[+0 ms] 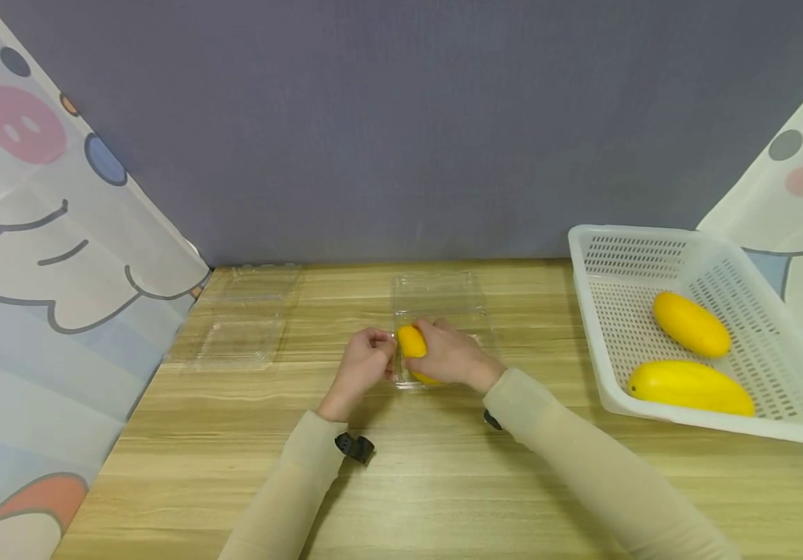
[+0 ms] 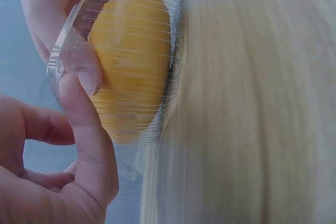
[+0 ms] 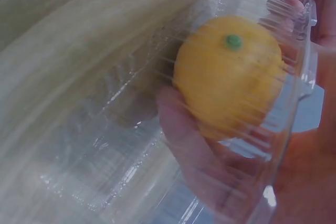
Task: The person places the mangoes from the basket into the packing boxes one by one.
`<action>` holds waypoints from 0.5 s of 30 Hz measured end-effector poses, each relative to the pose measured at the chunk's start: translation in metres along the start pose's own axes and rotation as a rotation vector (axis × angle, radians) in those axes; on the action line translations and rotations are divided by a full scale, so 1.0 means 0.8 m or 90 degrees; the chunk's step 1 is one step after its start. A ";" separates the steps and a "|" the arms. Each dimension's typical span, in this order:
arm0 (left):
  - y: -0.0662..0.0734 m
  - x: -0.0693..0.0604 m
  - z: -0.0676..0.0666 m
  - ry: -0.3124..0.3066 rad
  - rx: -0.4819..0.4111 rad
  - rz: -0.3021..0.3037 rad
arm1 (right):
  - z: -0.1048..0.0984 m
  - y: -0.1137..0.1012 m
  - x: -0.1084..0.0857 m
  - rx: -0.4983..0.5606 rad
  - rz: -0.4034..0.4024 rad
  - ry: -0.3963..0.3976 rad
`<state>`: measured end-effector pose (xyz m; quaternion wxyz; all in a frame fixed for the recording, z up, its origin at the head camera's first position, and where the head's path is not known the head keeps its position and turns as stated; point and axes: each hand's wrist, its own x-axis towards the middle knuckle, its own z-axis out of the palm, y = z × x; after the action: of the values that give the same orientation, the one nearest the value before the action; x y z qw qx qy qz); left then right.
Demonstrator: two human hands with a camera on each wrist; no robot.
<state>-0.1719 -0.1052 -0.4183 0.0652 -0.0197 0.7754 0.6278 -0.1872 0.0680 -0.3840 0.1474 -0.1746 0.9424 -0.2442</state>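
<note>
An oblong yellow fruit with a small green stem end lies inside a clear plastic clamshell box on the table. My right hand reaches into the box and holds the fruit, fingers and thumb round its sides. At the box's left edge, my left hand pinches the rim, its thumb against the clear wall. The box's lid is folded back towards the grey wall. Through the ribbed plastic, the fruit shows end-on in the right wrist view.
Another clear box stands with its lid up at the table's left. On the right is a white slotted basket holding two yellow fruits. A grey wall borders the wooden table's far edge.
</note>
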 end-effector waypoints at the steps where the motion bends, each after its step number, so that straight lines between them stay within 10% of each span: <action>1: 0.000 0.000 0.000 -0.001 0.001 0.000 | 0.000 0.000 0.000 0.002 0.002 -0.001; 15: 0.000 0.000 0.000 -0.003 0.001 0.001 | -0.003 0.000 -0.001 0.024 -0.002 -0.018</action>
<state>-0.1720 -0.1054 -0.4179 0.0663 -0.0174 0.7756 0.6275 -0.1872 0.0696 -0.3816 0.1633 -0.1765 0.9354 -0.2593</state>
